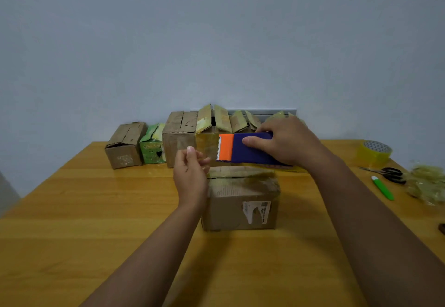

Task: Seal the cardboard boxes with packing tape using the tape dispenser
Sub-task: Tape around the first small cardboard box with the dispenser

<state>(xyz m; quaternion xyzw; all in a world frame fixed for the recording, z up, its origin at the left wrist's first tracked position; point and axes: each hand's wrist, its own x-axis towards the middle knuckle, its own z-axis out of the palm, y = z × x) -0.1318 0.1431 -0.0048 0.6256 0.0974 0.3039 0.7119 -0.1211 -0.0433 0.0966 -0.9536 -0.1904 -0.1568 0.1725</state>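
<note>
A glossy honey-coloured wooden desk [72, 210] fills the lower view, running back to a plain pale wall [120, 41], with a grey strip where the desk's far edge meets it. Along that far edge, starting left: a small dented brown box [125, 145], a green printed carton [153, 149] touching it, then a taller creased box [179, 135], then open boxes with tape-yellowed flaps [221, 120] standing up. Nearer the middle of the desk, the left hand [191, 174] is up, fingers curled, seemingly pinching the free end of clear tape [207, 147] stretched toward the dispenser. Just right of it sits the cardboard box [240, 200], closed, its top glossy with tape, a torn white label on its near face. Above it the right hand [286, 143] grips the tape dispenser [248, 149], a dark blue body with an orange toothed cutter pointing left, held clear of the box. At the desk's right edge: a spare yellowish tape roll [374, 153], black scissors [390, 174], a green-and-white cutter [382, 187] and crumpled used tape [427, 183].
</note>
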